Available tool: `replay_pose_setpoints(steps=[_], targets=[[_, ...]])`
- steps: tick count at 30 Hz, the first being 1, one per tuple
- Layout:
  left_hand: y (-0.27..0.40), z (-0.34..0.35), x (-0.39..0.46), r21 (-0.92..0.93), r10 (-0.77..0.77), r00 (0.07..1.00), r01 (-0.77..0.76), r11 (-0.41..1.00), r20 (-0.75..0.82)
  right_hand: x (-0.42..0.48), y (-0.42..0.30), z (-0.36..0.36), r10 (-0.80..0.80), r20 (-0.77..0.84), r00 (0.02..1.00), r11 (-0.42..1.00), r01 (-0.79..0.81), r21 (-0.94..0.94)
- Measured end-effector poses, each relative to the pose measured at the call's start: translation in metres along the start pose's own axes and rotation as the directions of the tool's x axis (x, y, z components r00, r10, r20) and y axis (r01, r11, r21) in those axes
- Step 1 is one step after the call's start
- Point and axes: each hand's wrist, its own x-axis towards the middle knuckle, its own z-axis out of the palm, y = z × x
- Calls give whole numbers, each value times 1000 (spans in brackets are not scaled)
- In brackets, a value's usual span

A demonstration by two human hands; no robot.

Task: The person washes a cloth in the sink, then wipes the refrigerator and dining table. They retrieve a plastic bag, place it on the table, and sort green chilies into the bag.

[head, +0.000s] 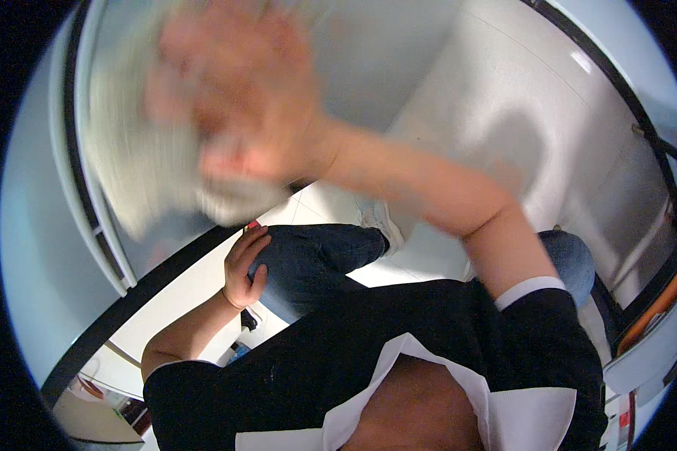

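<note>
My right hand point(248, 96) is raised across my front at the upper left, strongly blurred. Bunched under its fingers is a pale yellowish cloth point(135, 146), its loose part spreading to the left. Cloth and hand lie over a smooth grey, glossy surface point(383, 51); whether they touch it, I cannot tell. My left hand point(245, 273) rests on my bent knee in dark blue jeans, fingers slightly apart and with nothing seen in it. A small red object or mark point(252, 225) shows just beyond its fingertips.
A black frame edge point(163, 276) runs diagonally at the left, close to my left hand. Pale double rails point(93, 169) curve beyond it. More black framing point(626, 84) bounds the right side, with an orange-edged item point(657, 304) below. White floor tiles point(299, 208) show by my shoe point(392, 228).
</note>
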Motion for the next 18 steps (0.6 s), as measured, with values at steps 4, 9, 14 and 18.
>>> replay_pose_setpoints(steps=[4, 9, 14, 18], targets=[[0, 8, -14, 108, -83, 995, 77, 991, 51, -106, -53, -7, -47, 138, 989, 992, 30, 124], [32, 9, 24, 40, 48, 999, -48, 998, 2, -196, 16, -60, 31, 420, 907, 1000, -27, -15], [29, -2, 9, 17, 40, 999, -40, 999, -18, -319, 62, -45, 981, 120, 152, 175, -961, -215], [28, 2, 20, 29, 52, 999, -51, 998, -5, -365, 165, -48, 947, -274, 166, 232, -946, 226]])
